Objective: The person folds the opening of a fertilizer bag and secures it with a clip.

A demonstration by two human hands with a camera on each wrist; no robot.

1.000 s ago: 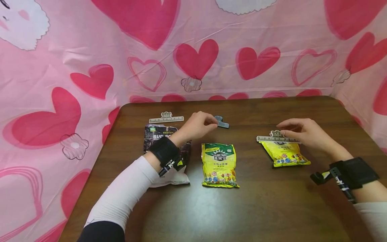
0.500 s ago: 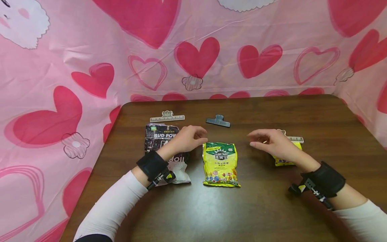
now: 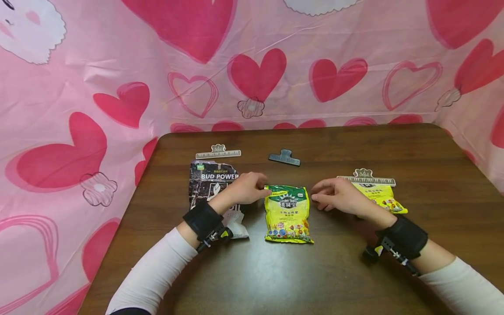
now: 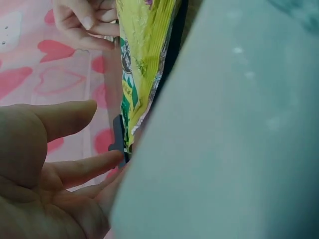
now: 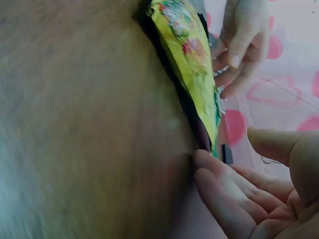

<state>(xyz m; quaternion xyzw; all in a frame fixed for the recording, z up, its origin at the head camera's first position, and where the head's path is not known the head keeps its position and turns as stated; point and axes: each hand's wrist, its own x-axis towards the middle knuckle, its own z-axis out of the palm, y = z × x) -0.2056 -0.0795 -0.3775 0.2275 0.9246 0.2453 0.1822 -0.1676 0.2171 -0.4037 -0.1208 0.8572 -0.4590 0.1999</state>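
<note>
A yellow and green fertilizer bag [image 3: 288,216] lies flat in the middle of the table, between both hands. My left hand [image 3: 249,187] is at its upper left corner, fingers loosely bent and thumb spread apart, as the left wrist view also shows. On the other side my right hand [image 3: 334,194] is beside the bag's upper right edge, thumb apart from the fingers. In the right wrist view the fingertips [image 5: 202,158] are right at the bag's top end. Neither hand grips anything. Behind the bag lies a dark blue clip [image 3: 285,157].
At left lies a black and white soil bag [image 3: 202,186], partly hidden by the left arm, with a piano-patterned clip [image 3: 218,152] behind it. At right, a second yellow bag [image 3: 379,197] has a similar clip [image 3: 366,177] across its top. A pink heart-patterned cloth [image 3: 299,43] hangs behind the wooden table [image 3: 267,280].
My left hand has come back from the dark blue clip to the middle bag. My right hand has left the clipped bag at right and moved left to the middle bag's edge.
</note>
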